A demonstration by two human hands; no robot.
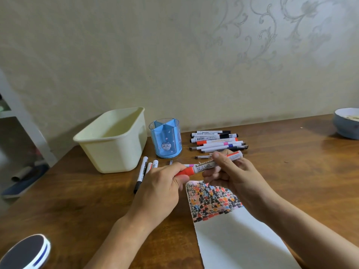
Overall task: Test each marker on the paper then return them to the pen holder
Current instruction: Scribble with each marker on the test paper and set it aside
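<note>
At the near left corner of the wooden table (81,200) sits a round dark object with a white and blue rim (26,251), cut off by the frame. Further back, near the far left edge, stands a cream plastic tub (111,140), and just to its right the blue pen holder (166,140), upright, its compartments divided by a cross and a small cat picture on its front. In front of the holder, between it and the hands, a few markers (143,171) lie loose on the table, one long with a black cap pointing toward the near edge. The left hand (161,189) has its fingers curled round the red cap of a red whiteboard marker (211,163), gripping it at that end. The marker is held level above the table, and the right hand (235,175) pinches its white barrel between thumb and curled fingers. Below the hands lies the paper (233,235), running to the near edge; its far end is thick with black, red, orange and pink marks, and its near part is blank. Behind the right hand, toward the far edge, a pile of markers (217,141) lies side by side, roughly parallel to that edge. At the far right edge a grey-blue bowl (346,123) is partly out of view.
</note>
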